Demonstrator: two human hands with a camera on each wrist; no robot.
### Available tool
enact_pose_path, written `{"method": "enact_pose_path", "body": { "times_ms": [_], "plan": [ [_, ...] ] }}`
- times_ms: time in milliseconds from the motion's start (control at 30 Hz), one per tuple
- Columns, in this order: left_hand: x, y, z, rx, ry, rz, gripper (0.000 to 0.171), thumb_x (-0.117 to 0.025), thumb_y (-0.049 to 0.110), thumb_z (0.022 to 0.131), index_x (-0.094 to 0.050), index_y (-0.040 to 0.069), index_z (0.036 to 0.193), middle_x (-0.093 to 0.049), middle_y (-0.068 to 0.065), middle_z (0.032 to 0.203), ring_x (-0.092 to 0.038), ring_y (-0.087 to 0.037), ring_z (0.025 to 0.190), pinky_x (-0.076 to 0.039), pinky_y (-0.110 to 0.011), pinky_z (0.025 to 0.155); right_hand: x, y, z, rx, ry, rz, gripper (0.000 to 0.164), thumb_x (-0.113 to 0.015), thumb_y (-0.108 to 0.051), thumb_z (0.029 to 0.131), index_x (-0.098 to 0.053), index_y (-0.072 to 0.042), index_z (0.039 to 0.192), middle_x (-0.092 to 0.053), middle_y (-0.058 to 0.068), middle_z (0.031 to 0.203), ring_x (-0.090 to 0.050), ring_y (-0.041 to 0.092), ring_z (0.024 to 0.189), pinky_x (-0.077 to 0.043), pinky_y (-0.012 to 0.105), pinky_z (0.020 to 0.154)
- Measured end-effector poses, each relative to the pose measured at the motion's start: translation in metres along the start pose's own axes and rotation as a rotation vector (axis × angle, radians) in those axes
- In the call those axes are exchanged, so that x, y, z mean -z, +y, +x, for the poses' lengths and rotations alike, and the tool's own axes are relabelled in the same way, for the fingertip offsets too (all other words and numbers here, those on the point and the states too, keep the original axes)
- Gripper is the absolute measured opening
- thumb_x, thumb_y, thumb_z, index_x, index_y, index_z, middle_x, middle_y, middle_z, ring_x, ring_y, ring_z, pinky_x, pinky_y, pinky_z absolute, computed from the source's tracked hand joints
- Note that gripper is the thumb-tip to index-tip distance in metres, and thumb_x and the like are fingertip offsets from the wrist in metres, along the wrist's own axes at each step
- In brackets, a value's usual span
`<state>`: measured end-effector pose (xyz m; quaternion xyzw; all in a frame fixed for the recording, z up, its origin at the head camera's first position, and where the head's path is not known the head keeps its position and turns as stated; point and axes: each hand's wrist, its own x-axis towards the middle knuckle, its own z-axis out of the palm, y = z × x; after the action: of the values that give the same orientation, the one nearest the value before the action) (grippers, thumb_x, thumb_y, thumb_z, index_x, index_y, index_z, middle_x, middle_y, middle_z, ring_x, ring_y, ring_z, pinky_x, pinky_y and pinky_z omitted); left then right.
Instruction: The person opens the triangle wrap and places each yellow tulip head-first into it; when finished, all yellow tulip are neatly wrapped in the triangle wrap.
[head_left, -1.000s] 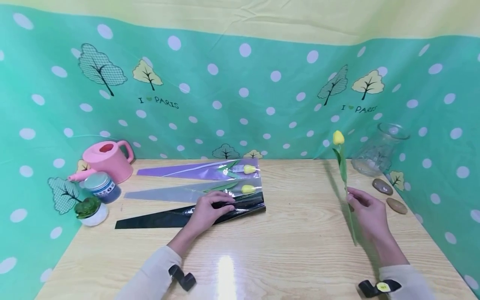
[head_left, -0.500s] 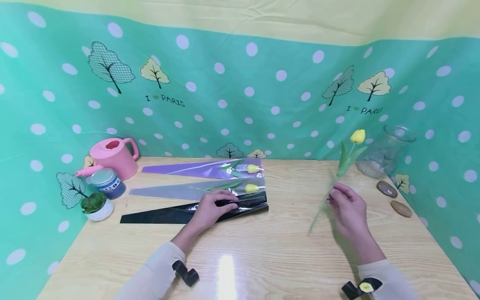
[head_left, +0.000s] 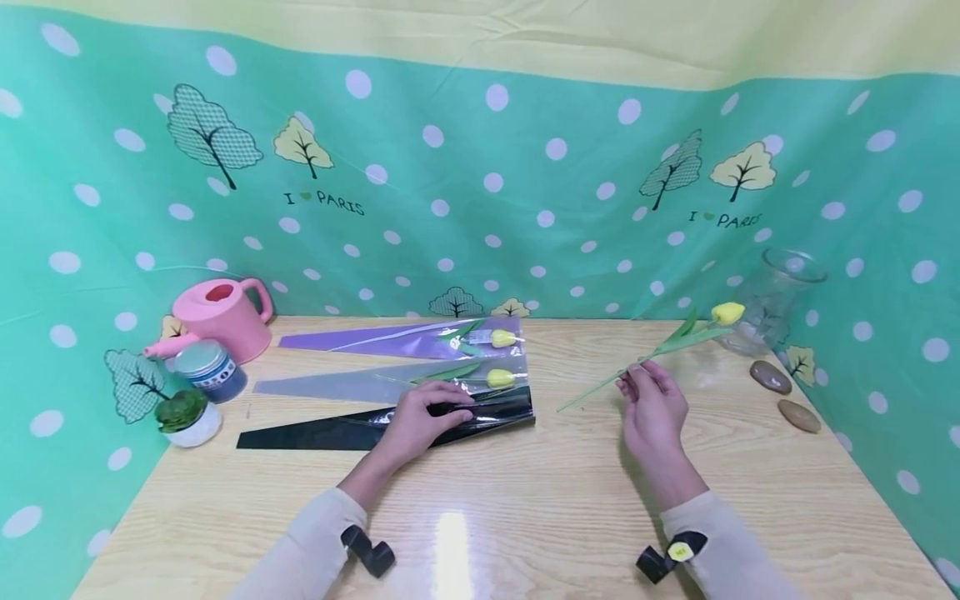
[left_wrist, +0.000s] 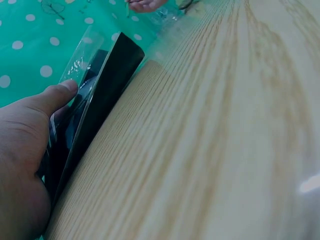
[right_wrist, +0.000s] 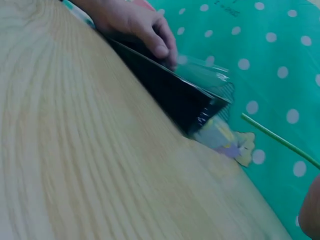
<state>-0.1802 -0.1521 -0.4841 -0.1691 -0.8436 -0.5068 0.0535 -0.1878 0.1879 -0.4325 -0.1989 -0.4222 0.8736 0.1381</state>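
Observation:
My right hand (head_left: 654,406) pinches the green stem of a yellow tulip (head_left: 727,314) in the head view. The tulip slants, its bloom to the upper right and its stem end to the lower left, apart from the sleeve. In the right wrist view only the stem (right_wrist: 280,140) and a bit of that hand show. My left hand (head_left: 420,423) holds the clear upper film of a black flower sleeve (head_left: 315,432) between thumb and fingers. The black sleeve's wide mouth stands parted in the left wrist view, its dark sheet (left_wrist: 107,95) tilted up.
Behind lie a grey sleeve (head_left: 315,384) and a purple sleeve (head_left: 352,337), each with a yellow tulip inside. On the left stand a pink watering can (head_left: 225,321), a blue jar (head_left: 213,372) and a potted succulent (head_left: 187,419). A glass vase (head_left: 772,304) and stones (head_left: 798,416) are at right.
My right hand has moved left and slightly away from me with the tulip, which has turned from upright to slanted, stem end toward the black sleeve. The left hand stays on the sleeve.

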Motion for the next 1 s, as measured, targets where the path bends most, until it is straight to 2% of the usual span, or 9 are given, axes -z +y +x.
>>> {"method": "enact_pose_path", "body": {
  "times_ms": [167,400,733,1000],
  "plan": [
    [0.0,0.0,0.0,-0.006,0.007,-0.002,0.018,-0.086,0.031,0.085,-0.082,0.032,0.103,-0.075,0.01,0.116,-0.063,-0.019,0.123,-0.043,-0.054,0.115,-0.007,0.017,-0.002,0.027,0.031,0.008,0.02,-0.065,0.004,0.097,-0.054,-0.006,0.112,-0.062,0.001,0.095,-0.063,0.012,0.081,-0.059,0.018,0.079],
    [0.0,-0.001,0.0,-0.001,-0.001,-0.001,0.018,-0.085,0.032,0.086,-0.081,0.034,0.103,-0.075,0.011,0.117,-0.062,-0.019,0.125,-0.042,-0.055,0.116,-0.014,0.038,-0.01,0.009,0.041,-0.007,0.022,-0.064,0.004,0.097,-0.054,-0.005,0.114,-0.061,0.001,0.097,-0.064,0.012,0.082,-0.059,0.019,0.082],
    [0.0,0.0,0.0,-0.01,0.002,0.007,0.018,-0.085,0.032,0.085,-0.081,0.034,0.103,-0.075,0.012,0.116,-0.063,-0.018,0.123,-0.044,-0.055,0.114,-0.022,0.067,-0.04,-0.05,0.023,-0.087,0.017,-0.066,0.003,0.097,-0.055,-0.003,0.109,-0.064,0.0,0.092,-0.068,0.011,0.078,-0.06,0.021,0.083],
    [-0.001,-0.001,0.0,-0.016,0.01,0.009,0.019,-0.086,0.032,0.084,-0.081,0.034,0.102,-0.075,0.012,0.115,-0.063,-0.019,0.122,-0.042,-0.055,0.115,-0.025,0.077,-0.056,-0.079,-0.002,-0.119,0.014,-0.066,0.003,0.097,-0.056,-0.002,0.105,-0.07,0.002,0.087,-0.072,0.012,0.08,-0.061,0.022,0.082]
  ]
}}
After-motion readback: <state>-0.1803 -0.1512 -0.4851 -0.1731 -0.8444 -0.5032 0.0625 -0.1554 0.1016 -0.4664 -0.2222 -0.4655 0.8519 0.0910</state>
